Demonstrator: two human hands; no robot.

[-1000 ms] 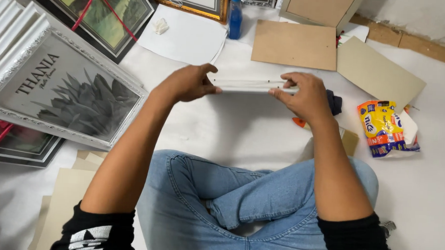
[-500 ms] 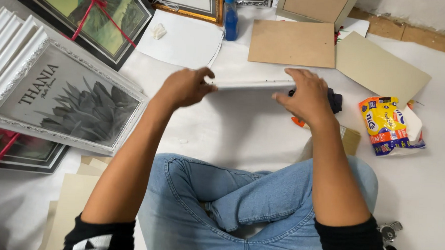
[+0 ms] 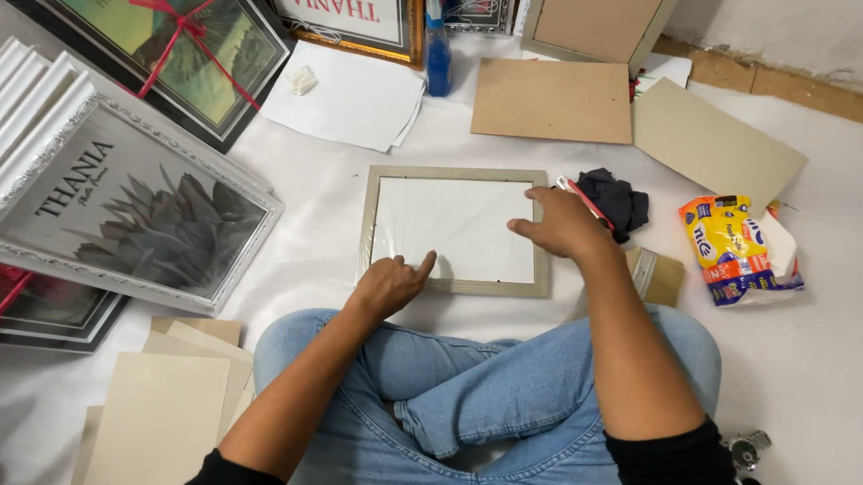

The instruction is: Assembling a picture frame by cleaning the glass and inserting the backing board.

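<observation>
The picture frame [image 3: 456, 230], held up on edge between both hands a moment ago, now lies flat on the white floor sheet [image 3: 326, 218] before the knees, left hand [image 3: 389, 284] curled with one finger pointing on its near rail, right hand [image 3: 563, 224] spread on its right side.

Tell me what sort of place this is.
Probably a picture-framing workspace on a floor: a pale rectangular frame under both hands, stacked white ornate frames, and brown backing boards lying around.
</observation>
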